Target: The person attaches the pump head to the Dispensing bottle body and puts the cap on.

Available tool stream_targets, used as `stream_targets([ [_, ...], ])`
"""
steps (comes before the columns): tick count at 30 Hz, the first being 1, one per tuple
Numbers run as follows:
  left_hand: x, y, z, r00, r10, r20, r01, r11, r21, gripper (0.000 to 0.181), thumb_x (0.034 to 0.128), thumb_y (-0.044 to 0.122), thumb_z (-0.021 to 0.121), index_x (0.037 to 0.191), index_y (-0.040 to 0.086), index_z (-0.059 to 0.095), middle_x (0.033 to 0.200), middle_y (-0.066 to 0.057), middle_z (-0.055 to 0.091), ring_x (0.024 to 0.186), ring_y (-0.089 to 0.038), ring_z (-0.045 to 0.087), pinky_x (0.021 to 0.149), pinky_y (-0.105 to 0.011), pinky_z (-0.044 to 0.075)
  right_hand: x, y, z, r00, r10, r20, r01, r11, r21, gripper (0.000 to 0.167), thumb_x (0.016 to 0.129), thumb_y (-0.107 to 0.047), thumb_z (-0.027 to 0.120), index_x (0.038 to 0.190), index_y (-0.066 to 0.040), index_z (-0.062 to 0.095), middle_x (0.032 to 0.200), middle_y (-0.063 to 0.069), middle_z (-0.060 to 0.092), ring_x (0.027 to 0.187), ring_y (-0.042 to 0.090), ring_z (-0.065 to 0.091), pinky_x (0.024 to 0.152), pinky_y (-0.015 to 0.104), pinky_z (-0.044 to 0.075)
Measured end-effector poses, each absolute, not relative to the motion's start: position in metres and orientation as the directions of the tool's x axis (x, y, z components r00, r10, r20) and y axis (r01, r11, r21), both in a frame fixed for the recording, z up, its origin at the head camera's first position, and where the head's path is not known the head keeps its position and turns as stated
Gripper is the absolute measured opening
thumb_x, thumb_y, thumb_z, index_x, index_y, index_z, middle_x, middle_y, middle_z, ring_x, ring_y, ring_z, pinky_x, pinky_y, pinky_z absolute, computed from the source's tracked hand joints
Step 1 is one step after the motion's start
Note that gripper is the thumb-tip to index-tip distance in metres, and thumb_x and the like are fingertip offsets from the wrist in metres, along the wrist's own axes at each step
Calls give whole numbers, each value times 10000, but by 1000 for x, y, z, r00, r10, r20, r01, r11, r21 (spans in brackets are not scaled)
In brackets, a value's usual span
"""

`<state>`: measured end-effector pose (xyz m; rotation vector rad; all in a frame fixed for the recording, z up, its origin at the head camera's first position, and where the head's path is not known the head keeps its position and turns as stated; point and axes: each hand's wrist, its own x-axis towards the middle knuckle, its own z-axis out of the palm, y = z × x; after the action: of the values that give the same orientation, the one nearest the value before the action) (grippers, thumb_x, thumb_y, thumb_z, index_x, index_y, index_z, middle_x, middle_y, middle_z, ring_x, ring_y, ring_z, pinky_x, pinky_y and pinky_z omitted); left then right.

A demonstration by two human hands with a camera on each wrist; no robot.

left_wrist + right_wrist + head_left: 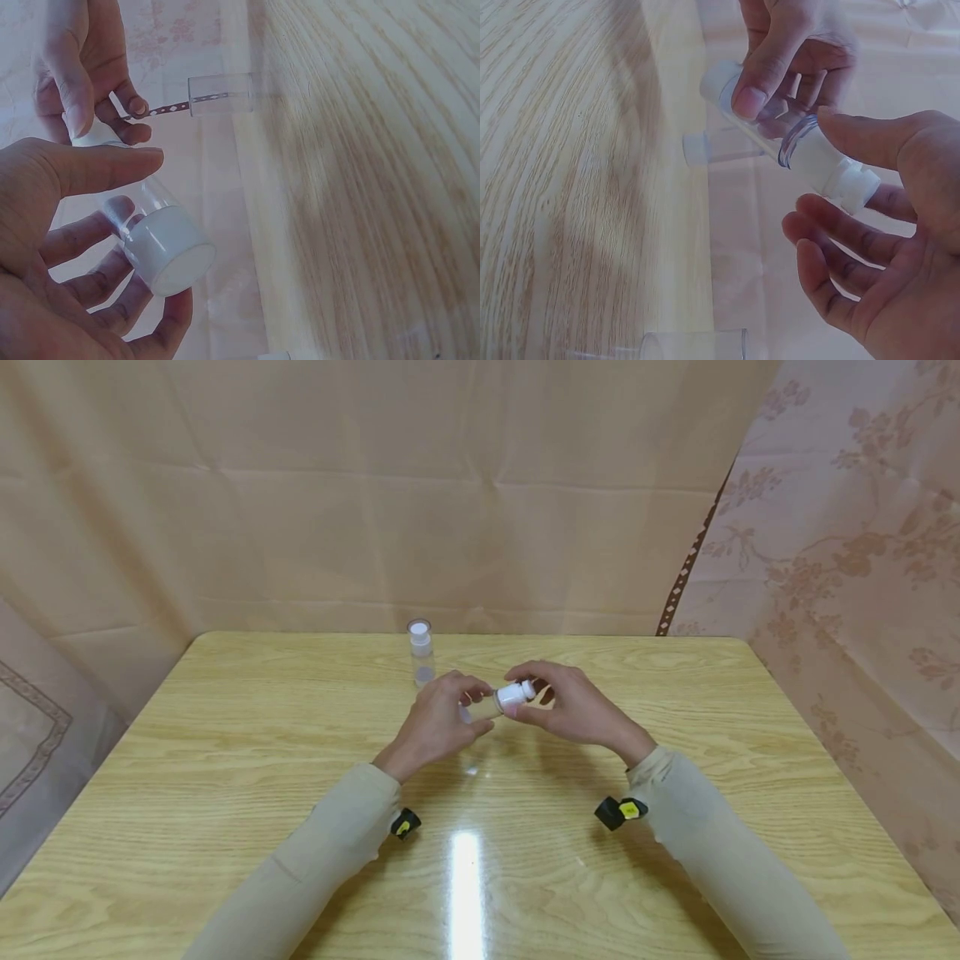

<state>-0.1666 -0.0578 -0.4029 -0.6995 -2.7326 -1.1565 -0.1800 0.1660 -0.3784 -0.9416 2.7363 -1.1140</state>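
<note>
Over the middle of the table, my left hand (438,718) holds a slim clear pump bottle (486,708) by its body, tilted with its white base toward the left. My right hand (573,703) has thumb and index finger at the bottle's white pump top (826,166). In the right wrist view its other fingers curve below the top, apart from it. Left thumb and fingers wrap the clear body in the left wrist view, where the white base (171,251) faces the camera. What the bottle contains cannot be made out.
A second clear bottle with a white top (422,652) stands near the table's back edge, left of the hands. A clear, colourless cap (220,95) stands on the wooden table (262,735). Beige curtain (450,510) hangs behind the table.
</note>
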Motion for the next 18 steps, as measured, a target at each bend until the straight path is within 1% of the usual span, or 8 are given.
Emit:
stream_targets([
  [3,-167,-58,-404,-892,376,252,442,604,664,363,815,106,857,1146,30,727,1076,-127,687,982,-322,638,802,-405,534,-180,167,-379,-803,-559,207,-542,539,-645,443,897,-176,801,1290,-55,638,1167,61,673,977,226,606,828,456,544],
  [8,-167,-57,-404,-892,378,249,441,597,670,370,815,102,856,1148,9,725,1078,-148,687,976,-335,641,793,-412,535,-181,169,-381,-787,-567,241,-570,522,-634,466,864,-126,826,1287,-53,642,1222,63,669,993,218,603,812,414,540],
  [14,-167,-57,-405,-889,381,252,445,591,673,379,810,102,859,1149,2,722,1076,-148,684,970,-332,640,795,-406,539,-180,170,-381,-782,-570,253,-579,513,-633,420,861,-86,820,1253,-81,671,1203,51,685,976,218,611,805,407,541],
  [18,-168,-57,-406,-887,385,255,449,588,673,379,813,101,855,1152,2,719,1084,-151,684,975,-334,640,804,-406,542,-180,169,-380,-778,-573,258,-585,513,-628,378,870,-60,804,1229,-77,687,1175,61,696,961,219,619,806,439,552],
])
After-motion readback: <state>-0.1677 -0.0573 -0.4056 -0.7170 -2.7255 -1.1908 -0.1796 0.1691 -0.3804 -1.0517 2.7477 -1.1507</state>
